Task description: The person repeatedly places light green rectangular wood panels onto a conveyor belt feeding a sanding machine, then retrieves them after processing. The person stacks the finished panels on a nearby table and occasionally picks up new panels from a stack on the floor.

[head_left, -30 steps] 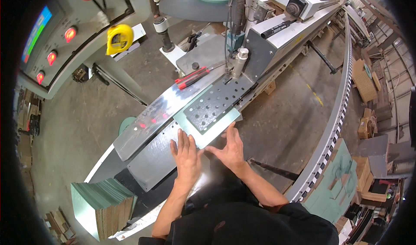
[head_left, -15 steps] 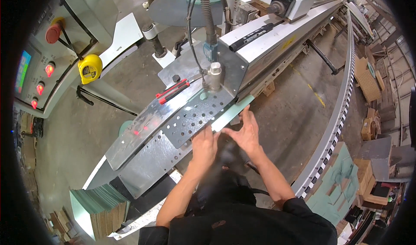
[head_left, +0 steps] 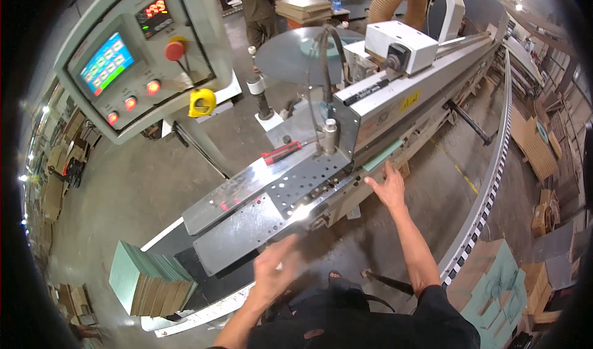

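A pale green panel strip (head_left: 382,155) lies on the feed edge of a long white machine (head_left: 395,99), its far end running along the machine's side. Just on the near side of it is my right hand (head_left: 389,187), thumb and fingers apart, holding nothing. My left hand (head_left: 278,267) is lower and to the left, beside the metal infeed plate (head_left: 238,235); motion smears its fingers. Left of that plate, a stack of green-faced boards (head_left: 151,281) stands on edge. Between plate and strip lies a dark plate with holes (head_left: 306,182).
At upper left hangs a control panel (head_left: 167,80) with a screen, lit buttons and a yellow tape measure (head_left: 202,102). A red-and-black tool (head_left: 281,153) lies on the machine. A curved rail (head_left: 482,213) runs along the right. Another person (head_left: 257,6) stands at the back.
The green strip has gone farther along the machine, away from me. My left hand has let go and swung back to the lower left; my right hand has come off the strip. The view has shifted.
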`<state>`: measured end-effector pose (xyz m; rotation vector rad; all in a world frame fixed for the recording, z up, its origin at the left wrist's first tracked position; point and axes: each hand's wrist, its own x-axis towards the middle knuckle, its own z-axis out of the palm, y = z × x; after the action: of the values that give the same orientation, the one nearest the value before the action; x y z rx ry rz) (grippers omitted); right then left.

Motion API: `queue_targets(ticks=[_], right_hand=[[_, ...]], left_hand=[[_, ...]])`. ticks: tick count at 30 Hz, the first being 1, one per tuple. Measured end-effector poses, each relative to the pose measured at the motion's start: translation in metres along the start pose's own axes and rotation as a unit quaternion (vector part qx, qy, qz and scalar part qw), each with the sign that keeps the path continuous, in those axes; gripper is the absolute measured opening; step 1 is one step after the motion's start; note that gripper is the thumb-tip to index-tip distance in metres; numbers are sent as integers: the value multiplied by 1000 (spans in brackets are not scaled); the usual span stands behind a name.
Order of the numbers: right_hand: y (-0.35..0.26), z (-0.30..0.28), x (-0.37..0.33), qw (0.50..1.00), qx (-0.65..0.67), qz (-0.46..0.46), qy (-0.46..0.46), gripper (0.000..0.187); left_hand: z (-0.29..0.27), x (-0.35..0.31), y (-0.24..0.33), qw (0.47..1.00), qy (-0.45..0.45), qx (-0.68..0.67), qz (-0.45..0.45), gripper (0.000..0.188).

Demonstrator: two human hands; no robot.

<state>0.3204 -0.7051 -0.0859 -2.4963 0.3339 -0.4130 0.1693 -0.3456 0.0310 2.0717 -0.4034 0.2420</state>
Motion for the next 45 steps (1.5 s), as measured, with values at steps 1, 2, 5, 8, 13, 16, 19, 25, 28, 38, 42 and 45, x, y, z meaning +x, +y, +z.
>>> queue_targets(ticks=[1, 2, 5, 8, 13, 16, 19, 25, 28, 38, 42, 45], right_hand=[[-6, 1, -13, 1000, 12, 0, -9, 89], [-9, 0, -29, 1000, 23, 3, -14, 81], [-16, 16, -86, 995, 68, -64, -37, 60], [-51, 39, -138, 984, 128, -112, -46, 46], [-128, 63, -193, 958, 189, -189, -101, 44], [-158, 86, -214, 943, 173, -234, -164, 47], [-203, 84, -238, 933, 190, -197, -233, 49], [-203, 115, -289, 945, 220, -187, -151, 46], [-204, 117, -308, 949, 229, -142, -163, 44], [-213, 102, -315, 952, 226, -166, -124, 42], [-188, 100, -320, 950, 247, -120, -146, 43], [-231, 116, -323, 921, 257, -140, -259, 47]], left_hand=[[-25, -10, 4, 999, 30, 30, -17, 39], [-49, -20, 6, 996, 56, 57, -30, 38], [-132, -51, 0, 978, 136, 159, -5, 47], [-221, -79, 1, 955, 177, 237, 15, 59], [-360, -125, -35, 922, 75, 360, -123, 92], [-426, -151, -96, 929, 20, 334, -162, 117], [-447, -154, -90, 937, -74, 299, -163, 115], [-447, -124, -62, 888, -172, 406, -128, 120], [-447, -123, -61, 874, -168, 436, -131, 119], [-436, -131, -18, 910, -43, 413, -2, 112], [-348, -75, 55, 904, -117, 400, 93, 109], [-291, -85, 63, 915, -169, 361, 59, 111]])
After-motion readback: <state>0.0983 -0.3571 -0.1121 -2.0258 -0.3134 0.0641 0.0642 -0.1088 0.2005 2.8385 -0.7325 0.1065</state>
